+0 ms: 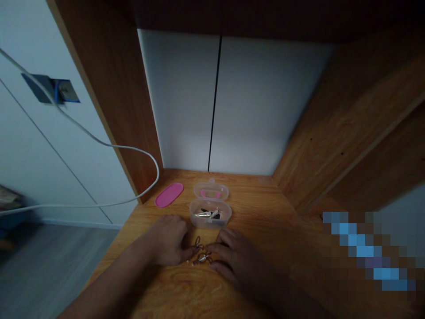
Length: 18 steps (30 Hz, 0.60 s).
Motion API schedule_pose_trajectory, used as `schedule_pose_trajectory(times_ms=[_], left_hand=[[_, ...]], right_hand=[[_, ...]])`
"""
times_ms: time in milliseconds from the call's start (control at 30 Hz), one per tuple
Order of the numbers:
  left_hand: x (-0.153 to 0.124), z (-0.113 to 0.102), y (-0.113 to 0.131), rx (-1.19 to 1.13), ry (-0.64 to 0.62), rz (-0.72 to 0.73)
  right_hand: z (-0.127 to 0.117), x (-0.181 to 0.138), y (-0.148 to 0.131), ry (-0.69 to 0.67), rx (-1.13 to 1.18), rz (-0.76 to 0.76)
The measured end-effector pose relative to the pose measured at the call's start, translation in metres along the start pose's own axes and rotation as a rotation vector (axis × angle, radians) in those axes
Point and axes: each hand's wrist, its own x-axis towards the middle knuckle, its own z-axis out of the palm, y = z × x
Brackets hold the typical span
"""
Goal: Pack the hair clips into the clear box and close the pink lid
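The small metal pieces [201, 258] between the left hand [164, 240] and right hand [232, 259] are too small to identify, and the fingers may hide part of them. A pixelated patch [368, 250] masks the lower right, while the forearms [109, 283] run off the bottom edge

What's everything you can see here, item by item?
wooden desk: one, orange-brown, under everything
clear plastic box: one, see-through, mid-desk
plastic lid: one, clear with pink strip, behind the box
metal clips: several, silver and black, in the box
oval plastic piece: one, pink, left of the box
small wire pieces: a few, silver and brown, between the hands
cable: one, white, looping left of the desk
left hand: one, on the desk, beside the wire pieces
right hand: one, on the desk, beside the wire pieces
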Motion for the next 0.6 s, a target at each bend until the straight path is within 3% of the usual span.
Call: schedule_pose_trajectory(times_ms=[300,467,600], left_hand=[[-0.001,-0.007,0.013,-0.020,-0.040,0.086],[-0.002,-0.009,0.018,-0.184,-0.016,0.138],[-0.002,-0.006,0.022,-0.403,0.060,0.164]], right_hand=[[-0.002,-0.002,0.005,0.048,0.200,-0.031],[0.002,-0.006,0.011,0.127,0.356,-0.201],[0.004,-0.008,0.014,0.251,0.586,-0.162]])
